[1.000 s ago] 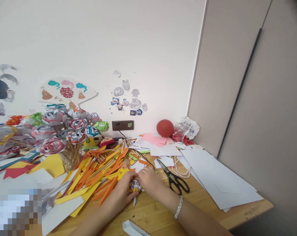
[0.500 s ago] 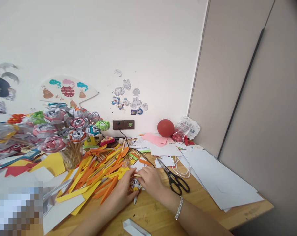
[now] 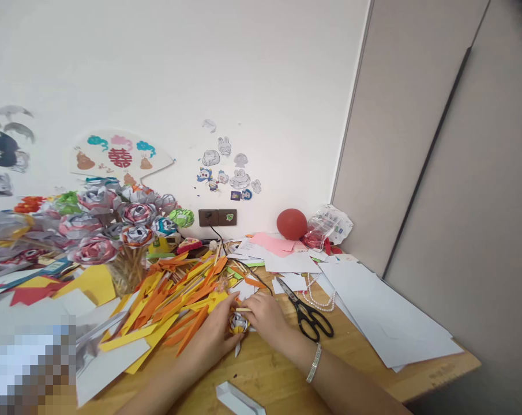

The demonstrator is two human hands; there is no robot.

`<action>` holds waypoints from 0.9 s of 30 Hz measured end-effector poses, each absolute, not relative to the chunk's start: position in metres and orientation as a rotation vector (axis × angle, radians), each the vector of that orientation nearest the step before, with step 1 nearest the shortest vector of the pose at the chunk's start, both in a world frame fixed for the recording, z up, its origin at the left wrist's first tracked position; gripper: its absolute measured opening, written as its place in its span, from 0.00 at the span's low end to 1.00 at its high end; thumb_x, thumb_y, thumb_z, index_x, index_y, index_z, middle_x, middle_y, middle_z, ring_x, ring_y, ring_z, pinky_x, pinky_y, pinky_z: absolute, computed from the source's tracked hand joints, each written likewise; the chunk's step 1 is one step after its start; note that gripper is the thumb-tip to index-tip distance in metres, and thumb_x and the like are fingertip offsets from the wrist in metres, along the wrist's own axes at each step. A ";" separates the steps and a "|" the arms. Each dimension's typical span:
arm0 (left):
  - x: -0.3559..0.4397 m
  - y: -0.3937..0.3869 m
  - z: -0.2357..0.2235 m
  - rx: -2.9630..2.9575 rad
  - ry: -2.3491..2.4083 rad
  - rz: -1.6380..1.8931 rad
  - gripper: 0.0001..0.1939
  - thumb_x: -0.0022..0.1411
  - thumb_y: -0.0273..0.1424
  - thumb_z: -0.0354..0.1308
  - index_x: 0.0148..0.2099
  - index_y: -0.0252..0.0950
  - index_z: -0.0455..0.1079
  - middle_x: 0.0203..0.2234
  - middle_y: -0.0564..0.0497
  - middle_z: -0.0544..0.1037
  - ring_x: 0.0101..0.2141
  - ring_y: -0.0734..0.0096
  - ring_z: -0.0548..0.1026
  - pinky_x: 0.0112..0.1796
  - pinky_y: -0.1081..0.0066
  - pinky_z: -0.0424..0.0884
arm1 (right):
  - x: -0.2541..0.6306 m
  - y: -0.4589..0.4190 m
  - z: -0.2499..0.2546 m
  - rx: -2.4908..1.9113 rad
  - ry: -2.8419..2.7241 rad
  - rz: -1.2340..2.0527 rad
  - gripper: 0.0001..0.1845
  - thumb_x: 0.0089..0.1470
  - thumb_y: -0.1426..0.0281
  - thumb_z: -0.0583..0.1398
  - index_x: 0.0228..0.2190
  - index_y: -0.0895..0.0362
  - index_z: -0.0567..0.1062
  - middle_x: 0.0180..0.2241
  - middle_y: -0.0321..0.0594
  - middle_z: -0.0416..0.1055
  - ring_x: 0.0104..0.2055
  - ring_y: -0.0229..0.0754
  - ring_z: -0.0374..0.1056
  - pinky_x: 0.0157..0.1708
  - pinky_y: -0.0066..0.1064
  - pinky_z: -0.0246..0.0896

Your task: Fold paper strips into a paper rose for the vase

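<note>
A small white-and-yellow folded paper flower (image 3: 239,324) sits low between my hands, with a white paper end sticking out below it. My left hand (image 3: 220,331) curls around its left side, thumb below and fingers above. From the right, my right hand (image 3: 265,320) has its fingers closed at a thin wooden stick (image 3: 243,309) that lies across the top of the flower. Part of the stick and the right fingertips are hidden. Near my forearms, a folded white paper strip (image 3: 240,399) rests on the wooden table (image 3: 282,380).
Black-handled scissors (image 3: 306,314) lie right of my hands, beside a bead string (image 3: 321,302) and white sheets (image 3: 386,317). Orange and yellow paper strips (image 3: 169,305) spread to the left. Behind them stands a paper-flower bouquet (image 3: 126,230). A red balloon (image 3: 292,223) is by the wall.
Both hands keep nearly the same place around the paper flower. The stick across its top shows slightly more plainly, and the view has shifted a little.
</note>
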State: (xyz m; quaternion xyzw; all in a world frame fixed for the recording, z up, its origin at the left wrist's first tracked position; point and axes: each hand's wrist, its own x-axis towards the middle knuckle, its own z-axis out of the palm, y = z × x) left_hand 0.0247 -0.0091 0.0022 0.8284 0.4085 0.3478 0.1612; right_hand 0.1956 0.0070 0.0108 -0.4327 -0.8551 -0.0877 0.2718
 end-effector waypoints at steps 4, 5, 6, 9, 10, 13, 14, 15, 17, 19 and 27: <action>0.024 -0.009 0.000 2.392 1.163 1.007 0.35 0.50 0.25 0.57 0.60 0.35 0.51 0.49 0.40 0.71 0.51 0.55 0.69 0.52 0.55 0.65 | 0.197 0.008 0.007 -1.130 -2.343 -0.299 0.05 0.55 0.75 0.58 0.31 0.58 0.75 0.29 0.39 0.74 0.33 0.42 0.68 0.32 0.31 0.59; 0.024 -0.008 0.000 2.399 1.156 1.012 0.35 0.50 0.25 0.58 0.60 0.36 0.51 0.48 0.41 0.72 0.50 0.56 0.69 0.51 0.56 0.65 | 0.198 0.008 0.008 -1.121 -2.354 -0.319 0.06 0.56 0.76 0.57 0.31 0.59 0.75 0.29 0.40 0.74 0.33 0.43 0.68 0.31 0.31 0.59; 0.024 -0.008 0.000 2.406 1.150 1.016 0.35 0.51 0.25 0.58 0.60 0.36 0.51 0.47 0.41 0.72 0.49 0.57 0.70 0.51 0.56 0.66 | 0.198 0.008 0.008 -1.112 -2.365 -0.337 0.07 0.56 0.76 0.56 0.30 0.59 0.75 0.29 0.41 0.74 0.33 0.43 0.68 0.31 0.31 0.59; 0.024 -0.006 -0.001 2.419 1.150 1.030 0.35 0.51 0.25 0.58 0.61 0.36 0.50 0.46 0.42 0.73 0.49 0.58 0.71 0.50 0.57 0.67 | 0.198 0.006 0.010 -1.094 -2.395 -0.370 0.09 0.56 0.77 0.55 0.29 0.61 0.75 0.28 0.43 0.73 0.32 0.44 0.67 0.30 0.32 0.58; 0.024 -0.006 -0.002 2.424 1.153 1.031 0.36 0.51 0.25 0.58 0.61 0.36 0.50 0.46 0.42 0.73 0.49 0.57 0.71 0.50 0.57 0.67 | 0.198 0.005 0.011 -1.091 -2.405 -0.370 0.09 0.55 0.78 0.55 0.29 0.61 0.75 0.28 0.43 0.73 0.32 0.44 0.67 0.30 0.32 0.59; 0.023 -0.006 -0.002 2.450 1.161 1.031 0.36 0.51 0.25 0.58 0.61 0.36 0.51 0.48 0.40 0.73 0.49 0.56 0.71 0.49 0.57 0.68 | 0.198 0.003 0.014 -1.095 -2.424 -0.341 0.08 0.53 0.78 0.56 0.28 0.61 0.75 0.28 0.44 0.74 0.31 0.44 0.67 0.30 0.32 0.59; 0.023 -0.006 -0.002 2.460 1.163 1.030 0.35 0.51 0.25 0.58 0.61 0.36 0.51 0.48 0.40 0.72 0.49 0.56 0.71 0.49 0.57 0.68 | 0.198 0.003 0.015 -1.101 -2.422 -0.320 0.07 0.53 0.78 0.57 0.28 0.60 0.75 0.28 0.43 0.74 0.32 0.44 0.67 0.31 0.32 0.59; 0.023 -0.006 -0.002 2.466 1.165 1.032 0.35 0.51 0.25 0.58 0.61 0.36 0.52 0.49 0.39 0.72 0.50 0.56 0.71 0.49 0.57 0.68 | 0.199 0.003 0.017 -1.115 -2.411 -0.295 0.06 0.52 0.77 0.57 0.29 0.60 0.75 0.28 0.42 0.74 0.32 0.44 0.68 0.32 0.32 0.60; 0.023 -0.007 -0.001 2.477 1.168 1.032 0.34 0.51 0.25 0.58 0.60 0.37 0.53 0.51 0.39 0.71 0.50 0.56 0.71 0.49 0.56 0.68 | 0.204 0.003 0.021 -1.178 -2.346 -0.239 0.06 0.54 0.75 0.57 0.32 0.58 0.75 0.31 0.40 0.75 0.35 0.43 0.69 0.35 0.30 0.60; 0.023 -0.009 0.002 2.492 1.179 1.019 0.34 0.51 0.26 0.59 0.60 0.37 0.53 0.51 0.39 0.71 0.50 0.55 0.71 0.49 0.56 0.68 | 0.212 0.007 0.025 -1.294 -2.223 -0.183 0.09 0.56 0.74 0.55 0.37 0.56 0.74 0.36 0.40 0.75 0.39 0.42 0.69 0.38 0.30 0.59; 0.018 -0.013 0.015 2.640 1.259 0.884 0.30 0.48 0.33 0.65 0.54 0.39 0.64 0.47 0.41 0.75 0.46 0.54 0.74 0.46 0.57 0.70 | 0.245 0.023 0.023 -1.669 -1.889 0.060 0.08 0.48 0.79 0.58 0.29 0.60 0.76 0.31 0.49 0.75 0.37 0.51 0.69 0.36 0.35 0.58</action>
